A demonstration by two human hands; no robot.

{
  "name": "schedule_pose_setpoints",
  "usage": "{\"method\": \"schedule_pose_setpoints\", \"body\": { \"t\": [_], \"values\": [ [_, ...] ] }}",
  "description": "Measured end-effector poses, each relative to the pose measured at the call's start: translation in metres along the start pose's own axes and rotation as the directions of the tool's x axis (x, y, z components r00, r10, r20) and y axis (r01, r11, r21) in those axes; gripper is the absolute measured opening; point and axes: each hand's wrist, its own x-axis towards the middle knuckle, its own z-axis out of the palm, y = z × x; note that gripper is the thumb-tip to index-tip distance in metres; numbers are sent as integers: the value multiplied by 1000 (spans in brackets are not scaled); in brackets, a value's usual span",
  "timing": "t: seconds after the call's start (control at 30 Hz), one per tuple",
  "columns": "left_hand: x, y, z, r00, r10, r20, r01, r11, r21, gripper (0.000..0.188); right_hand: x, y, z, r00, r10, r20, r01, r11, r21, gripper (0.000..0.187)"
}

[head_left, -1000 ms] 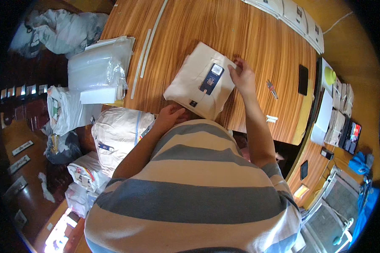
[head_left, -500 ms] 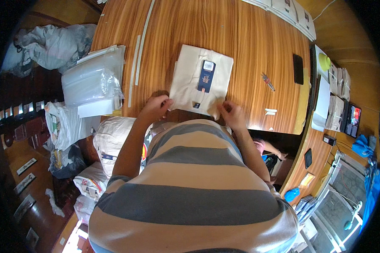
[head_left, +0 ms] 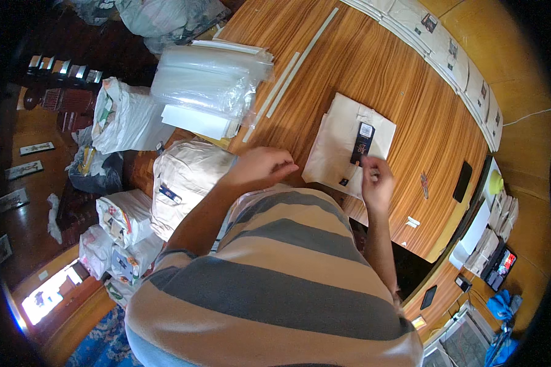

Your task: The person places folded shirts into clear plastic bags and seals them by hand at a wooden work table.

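Note:
A folded cream garment (head_left: pixel 327 144) lies on the wooden table, close to my body. On it rests a dark navy hang tag (head_left: pixel 362 144) with a white label at its upper end. Below the tag a small dark patch (head_left: pixel 343 182) shows on the cloth. My right hand (head_left: pixel 378 182) is over the garment's right side, its fingers curled and pinching at the tag's lower end. Apart from the garment, my left hand (head_left: pixel 262 167) hovers over the near table edge. Its fingers stretch loosely to the right, with nothing seen in them.
Clear plastic sleeves (head_left: pixel 208 79) are stacked at the table's left, beside a pile of cream garments (head_left: pixel 187 177). Folded garments (head_left: pixel 450 55) line the far right edge. Small red-handled snips (head_left: pixel 424 185) and a black phone (head_left: pixel 463 181) lie to the right.
The view has swung, so the garment appears farther right. My left hand has left the garment's left edge; my right hand has moved from its lower right corner up to the tag.

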Motion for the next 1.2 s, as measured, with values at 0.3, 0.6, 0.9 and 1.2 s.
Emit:
{"method": "schedule_pose_setpoints", "body": {
  "t": [0.3, 0.6, 0.9, 1.2],
  "values": [
    [11, -26, -133, 889, 361, -281, 7, 604, 797, 108, 163, -115, 214, 919, -287, 272, 156, 895, 418, 35],
    [26, -70, -147, 694, 630, -350, -137, 592, 794, 74, 175, -193, 161, 857, -495, 140, 460, 859, 224, 23],
    [23, 67, -142, 273, 318, -908, -435, 883, 178, 46, 159, -373, 23, 401, -895, 198, 901, 346, -262, 10],
    [45, 3, -34, 617, 140, -775, -485, 842, -235, 90, 142, -281, 5, 646, -610, 459, 753, 412, -513, 12]
  ]
}}
